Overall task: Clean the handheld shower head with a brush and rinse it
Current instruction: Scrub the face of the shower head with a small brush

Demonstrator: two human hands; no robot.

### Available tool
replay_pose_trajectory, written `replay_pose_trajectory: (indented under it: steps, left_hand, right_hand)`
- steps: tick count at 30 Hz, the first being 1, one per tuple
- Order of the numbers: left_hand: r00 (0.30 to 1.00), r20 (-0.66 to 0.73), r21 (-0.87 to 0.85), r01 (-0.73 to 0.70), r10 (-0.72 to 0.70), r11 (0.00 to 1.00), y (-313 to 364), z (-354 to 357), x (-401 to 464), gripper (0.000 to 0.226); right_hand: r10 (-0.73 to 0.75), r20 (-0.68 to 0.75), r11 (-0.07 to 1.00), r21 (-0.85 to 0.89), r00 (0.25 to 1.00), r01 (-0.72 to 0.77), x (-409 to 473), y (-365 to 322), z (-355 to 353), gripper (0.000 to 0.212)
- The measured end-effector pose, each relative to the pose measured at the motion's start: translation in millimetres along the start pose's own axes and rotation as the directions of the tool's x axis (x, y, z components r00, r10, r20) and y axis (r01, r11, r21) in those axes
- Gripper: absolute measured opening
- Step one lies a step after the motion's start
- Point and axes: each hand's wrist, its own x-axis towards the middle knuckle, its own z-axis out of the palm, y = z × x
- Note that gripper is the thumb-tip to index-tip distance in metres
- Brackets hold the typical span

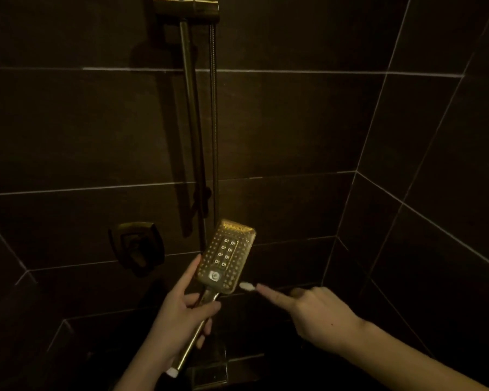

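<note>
Left hand (178, 311) grips the rectangular, nozzle-dotted brass shower head (226, 255) by its handle — right hand (316, 314) pinches a white-bristled brush (247, 287)

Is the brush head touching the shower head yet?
Apart. The head view shows dark tile between the white brush head and the lower right corner of the shower head.

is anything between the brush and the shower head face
Nothing visible. The brush in the right hand sits just off the lower right edge of the shower head, whose face is bare. The left hand grips its handle.
</note>
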Motion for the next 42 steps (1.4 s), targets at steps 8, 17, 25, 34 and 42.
replay_pose_trajectory:
  steps: [8,17,25,34,42]
  left_hand:
    - [0.999,-0.023,0.013,-0.039,0.039,0.999,9,2,-1,0.105]
    - [0.999,-0.042,0.032,-0.029,0.03,0.999,1,6,1,0.107]
    - [0.996,-0.044,0.034,-0.07,0.072,0.997,4,6,2,0.108]
    - [0.995,-0.058,0.012,-0.078,0.079,0.997,4,7,-2,0.107]
    - [0.994,-0.086,0.001,-0.066,0.066,0.998,10,8,-1,0.106]
  right_hand:
    - [0.143,-0.215,0.987,-0.042,0.966,-0.155,13,2,-36,0.095]
    - [0.034,-0.09,0.992,-0.12,0.995,-0.045,13,-11,-13,0.095]
    - [0.043,-0.079,0.999,-0.02,0.996,-0.044,15,-17,-9,0.096]
    - [0.126,-0.161,0.991,-0.027,0.979,-0.132,25,-8,-25,0.097]
    - [-0.116,0.037,0.977,-0.176,0.993,0.12,27,-28,-12,0.092]
